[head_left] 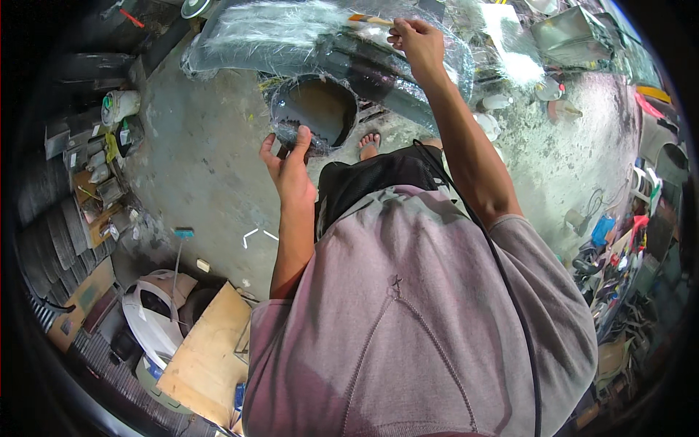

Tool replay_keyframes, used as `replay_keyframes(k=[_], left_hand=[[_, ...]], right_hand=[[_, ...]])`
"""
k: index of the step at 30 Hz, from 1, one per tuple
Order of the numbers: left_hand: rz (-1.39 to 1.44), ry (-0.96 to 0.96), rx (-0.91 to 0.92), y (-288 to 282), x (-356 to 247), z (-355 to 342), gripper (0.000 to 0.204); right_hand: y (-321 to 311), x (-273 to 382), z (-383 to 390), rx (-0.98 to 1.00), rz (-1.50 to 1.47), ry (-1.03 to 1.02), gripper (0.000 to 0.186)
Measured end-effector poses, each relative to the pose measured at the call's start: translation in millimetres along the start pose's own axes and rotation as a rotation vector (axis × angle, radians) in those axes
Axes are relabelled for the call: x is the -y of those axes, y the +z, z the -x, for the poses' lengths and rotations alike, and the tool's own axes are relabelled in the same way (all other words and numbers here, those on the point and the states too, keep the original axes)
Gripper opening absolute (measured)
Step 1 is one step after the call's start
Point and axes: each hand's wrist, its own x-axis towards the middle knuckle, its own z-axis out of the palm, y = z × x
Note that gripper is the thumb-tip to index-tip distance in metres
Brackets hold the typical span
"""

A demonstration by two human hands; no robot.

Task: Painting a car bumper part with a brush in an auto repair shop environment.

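Observation:
My left hand (293, 171) grips the near rim of a dark round tub (349, 120), thumb over its edge. Brownish liquid (317, 102) appears to lie inside, and the tub's rim looks crusted and shiny. My right hand (419, 47) is raised farther off to the right, its fingers closed round a paintbrush (371, 20) whose orange-brown end points left. Under the brush lies a large glossy panel (378, 80), partly covered by white fibrous matting (273, 33) with loose strands. Whether the brush touches the matting I cannot tell.
Another white fibre sheet (520, 69) hangs at the far right, near a metal box (571, 36). White bottles (497, 101) stand on the floor below. A bucket (120, 105) is at left, a wooden board (207, 357) at lower left. Assorted clutter (619, 251) lines the right.

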Motion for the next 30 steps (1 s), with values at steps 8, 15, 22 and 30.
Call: replay_keyframes(k=[8,15,22,30], left_hand=[[0.013,0.003,-0.018,-4.7,1.3,3.5,0.079],[-0.020,-0.028,-0.011,-1.8,-3.4,3.0,0.080],[-0.024,-0.027,-0.027,0.3,-3.2,4.2,0.080],[0.082,-0.020,-0.030,-1.1,-3.0,2.1,0.079]], right_hand=[[-29.9,33.0,-1.2,0.011,0.508,-0.252,0.019],[-10.4,38.8,-14.3,0.113,0.710,-0.313,0.021],[0.7,33.9,-17.2,0.000,0.377,-0.163,0.023],[-12.7,53.5,-11.1,0.045,0.830,-0.475,0.027]])
